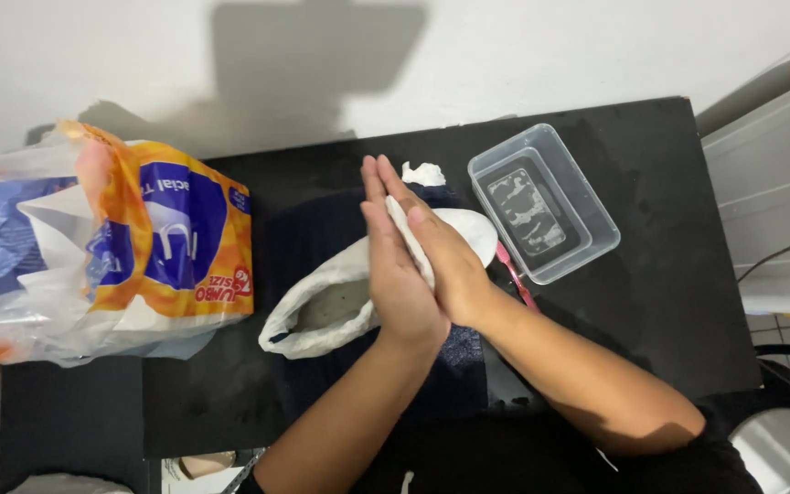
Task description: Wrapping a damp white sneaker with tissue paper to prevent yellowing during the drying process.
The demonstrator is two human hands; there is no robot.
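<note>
While palms press flat together: keep even pressure along the whole length, so the white stuff between them does not squeeze out at one side.
Left hand (pixel 400 265): flat, fingers straight and closed together, pressed palm-in against a white piece (pixel 411 240).
Right hand (pixel 445 261): flat too, laid against the other side of that piece, fingertips angled toward the far edge.
White piece: sandwiched between both palms, only a thin edge showing; paper, cloth or dough cannot be told.
White shoe (pixel 358 288): lying just beneath the hands on a dark cloth (pixel 313 229), opening toward the near left, inside grey and seemingly empty.
Clear plastic tub (pixel 546 206): right of the hands on the black table (pixel 669 274), holding shallow water with white foam.
Plastic bag (pixel 102 247): far left, orange and blue, holding a large pack of white tissue.
Pink handle (pixel 514 274): beside the tub, mostly hidden.
</note>
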